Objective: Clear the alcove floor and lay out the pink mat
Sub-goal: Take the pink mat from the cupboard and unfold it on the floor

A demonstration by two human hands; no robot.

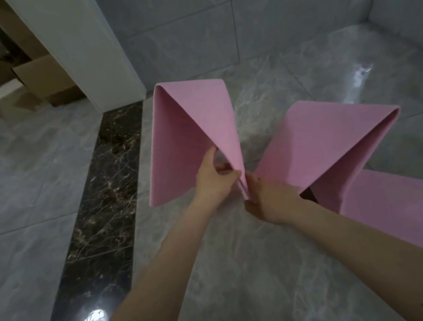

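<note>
A folded pink mat (194,124) hangs in zigzag panels above the grey marble alcove floor (290,89). One fold rises to the upper left, another spreads to the right, and a flat panel runs off the lower right. My left hand (214,179) pinches the edge of the left fold where the panels meet. My right hand (267,196) grips the same bunched edges from the right, its fingers curled round them. Both hands sit close together, almost touching.
A white wall corner (98,56) stands at the upper left, with cardboard boxes (38,76) behind it. A dark marble strip (97,203) runs along the floor on the left. A low white ledge (407,13) borders the alcove at the right.
</note>
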